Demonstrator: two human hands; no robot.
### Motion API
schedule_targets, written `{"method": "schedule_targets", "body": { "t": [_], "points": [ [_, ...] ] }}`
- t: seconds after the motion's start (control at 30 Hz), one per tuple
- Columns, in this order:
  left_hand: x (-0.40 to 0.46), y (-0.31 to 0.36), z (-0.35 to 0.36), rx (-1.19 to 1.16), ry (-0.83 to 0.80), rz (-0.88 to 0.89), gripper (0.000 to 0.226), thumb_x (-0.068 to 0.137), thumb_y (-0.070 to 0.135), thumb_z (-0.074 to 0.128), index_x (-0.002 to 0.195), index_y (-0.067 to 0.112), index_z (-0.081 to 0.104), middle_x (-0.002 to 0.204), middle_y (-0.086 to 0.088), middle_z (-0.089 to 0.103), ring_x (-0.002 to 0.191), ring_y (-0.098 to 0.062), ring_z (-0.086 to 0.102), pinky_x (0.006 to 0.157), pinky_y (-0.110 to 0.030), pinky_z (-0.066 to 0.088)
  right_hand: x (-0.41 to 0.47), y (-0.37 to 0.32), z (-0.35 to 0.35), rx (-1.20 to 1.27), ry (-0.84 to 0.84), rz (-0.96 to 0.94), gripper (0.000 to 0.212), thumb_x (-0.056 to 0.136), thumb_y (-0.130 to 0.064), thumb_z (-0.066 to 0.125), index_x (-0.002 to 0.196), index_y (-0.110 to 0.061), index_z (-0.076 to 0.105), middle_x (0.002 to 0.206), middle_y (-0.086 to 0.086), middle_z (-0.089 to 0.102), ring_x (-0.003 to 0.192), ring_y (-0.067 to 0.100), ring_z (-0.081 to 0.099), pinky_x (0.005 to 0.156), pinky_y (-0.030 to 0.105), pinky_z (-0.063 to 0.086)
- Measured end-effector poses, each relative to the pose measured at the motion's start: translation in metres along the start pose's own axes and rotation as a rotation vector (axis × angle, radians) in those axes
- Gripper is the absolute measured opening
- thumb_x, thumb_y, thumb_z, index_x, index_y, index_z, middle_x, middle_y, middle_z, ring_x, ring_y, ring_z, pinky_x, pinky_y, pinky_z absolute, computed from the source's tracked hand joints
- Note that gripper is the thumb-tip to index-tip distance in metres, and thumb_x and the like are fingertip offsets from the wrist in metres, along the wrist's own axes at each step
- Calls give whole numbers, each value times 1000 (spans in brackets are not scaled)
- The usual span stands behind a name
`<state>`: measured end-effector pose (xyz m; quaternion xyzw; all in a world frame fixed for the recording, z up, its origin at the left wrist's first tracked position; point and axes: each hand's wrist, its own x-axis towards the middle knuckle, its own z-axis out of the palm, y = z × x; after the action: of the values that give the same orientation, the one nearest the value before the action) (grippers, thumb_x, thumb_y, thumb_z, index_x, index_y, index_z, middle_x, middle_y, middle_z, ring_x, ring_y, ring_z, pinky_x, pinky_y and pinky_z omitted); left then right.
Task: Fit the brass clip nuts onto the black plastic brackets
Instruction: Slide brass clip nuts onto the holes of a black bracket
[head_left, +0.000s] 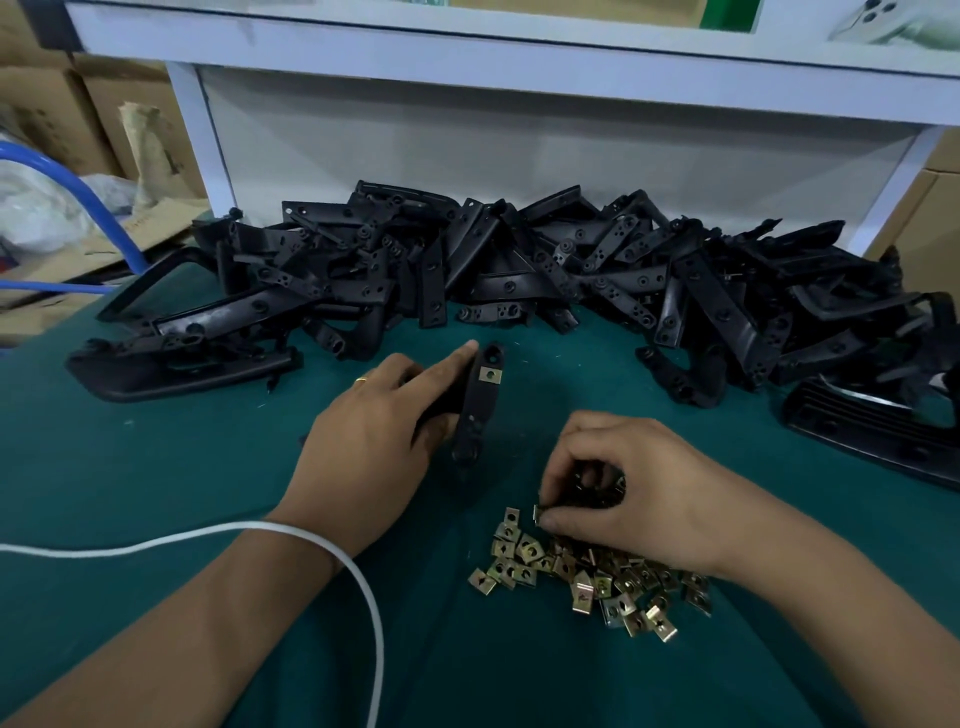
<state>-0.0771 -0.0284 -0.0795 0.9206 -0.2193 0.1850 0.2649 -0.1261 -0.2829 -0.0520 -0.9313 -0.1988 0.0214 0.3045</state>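
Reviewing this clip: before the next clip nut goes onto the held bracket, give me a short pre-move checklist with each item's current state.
1. Left hand holds the black bracket: ok.
2. First brass nut seated near the bracket's far end: ok.
3. Right hand has pinched the next nut: ok, a nut's edge shows at the fingertips.
4. That nut's open side faces the bracket: cannot tell.
5. Nut pile within reach, under the right hand: ok.
6. White cable clear of the work: not ok, it lies across the left wrist.
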Motion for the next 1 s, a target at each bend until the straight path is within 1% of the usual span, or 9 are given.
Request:
{"method": "schedule_targets", "body": {
  "t": [0.13, 0.27, 0.37, 0.43, 0.53, 0.63, 0.73, 0.87, 1.0],
  "points": [
    [0, -1, 0, -7, 0, 0, 67, 98, 32, 55, 157, 50, 30, 114, 8, 53, 97, -23, 55, 71, -40, 51, -1, -1, 3, 61, -29, -10, 15, 85, -31, 87, 85, -32, 72, 100, -12, 63, 89, 12, 65, 78, 30, 55],
    [-1, -1, 0, -18, 4, -1, 66, 98, 31, 55, 156, 51, 30, 113, 8, 54, 97, -21, 56, 73, -43, 53, -2, 0, 3, 76, -41, -7, 14, 89, -31, 84, 86, -31, 70, 98, -11, 68, 87, 12, 67, 78, 35, 58],
    [0, -1, 0, -12, -3, -5, 66, 98, 32, 53, 157, 51, 30, 113, 8, 53, 98, -22, 56, 74, -45, 54, -3, 1, 3, 180, -39, 26, 11, 91, -32, 82, 90, -30, 71, 92, -9, 73, 81, 13, 69, 75, 38, 60],
    [0, 0, 0, -15, -6, -4, 67, 97, 31, 54, 157, 51, 30, 113, 8, 54, 98, -22, 56, 74, -44, 54, -3, -1, 3, 265, 2, -6, 10, 93, -27, 80, 95, -29, 70, 95, -5, 74, 87, 15, 70, 80, 37, 59],
    [0, -1, 1, -25, -2, -2, 67, 98, 30, 56, 156, 50, 30, 113, 8, 54, 98, -22, 57, 73, -44, 54, -1, -1, 2, 447, 101, -57, 18, 93, -12, 78, 105, -19, 68, 100, 0, 74, 95, 18, 71, 88, 32, 59],
    [-2, -1, 1, -43, 2, 13, 66, 98, 31, 54, 157, 50, 30, 112, 10, 53, 97, -21, 56, 71, -43, 54, 1, 0, 0, 627, 186, -48, 23, 88, -11, 78, 110, -17, 73, 102, 3, 74, 100, 24, 73, 88, 28, 60],
    [-2, -1, 1, -66, 1, 27, 64, 96, 38, 46, 157, 49, 28, 112, 12, 52, 96, -19, 55, 70, -43, 54, 1, 2, -3, 749, 238, -39, 22, 90, -10, 75, 110, -18, 77, 101, 9, 77, 100, 25, 77, 87, 24, 59],
    [-1, -3, 3, -74, -1, 38, 65, 97, 34, 50, 156, 49, 29, 110, 13, 50, 92, -20, 54, 70, -44, 54, 4, 2, 0, 901, 298, -49, 20, 90, -9, 72, 110, -7, 71, 105, 10, 75, 105, 32, 76, 99, 34, 59],
    [-1, -5, 4, -63, -9, 35, 66, 99, 31, 52, 156, 51, 26, 110, 14, 49, 91, -19, 54, 68, -44, 54, 6, 2, 1, 939, 312, -55, 23, 92, -7, 69, 112, 0, 62, 108, 14, 76, 100, 34, 77, 93, 35, 61]
  ]
}}
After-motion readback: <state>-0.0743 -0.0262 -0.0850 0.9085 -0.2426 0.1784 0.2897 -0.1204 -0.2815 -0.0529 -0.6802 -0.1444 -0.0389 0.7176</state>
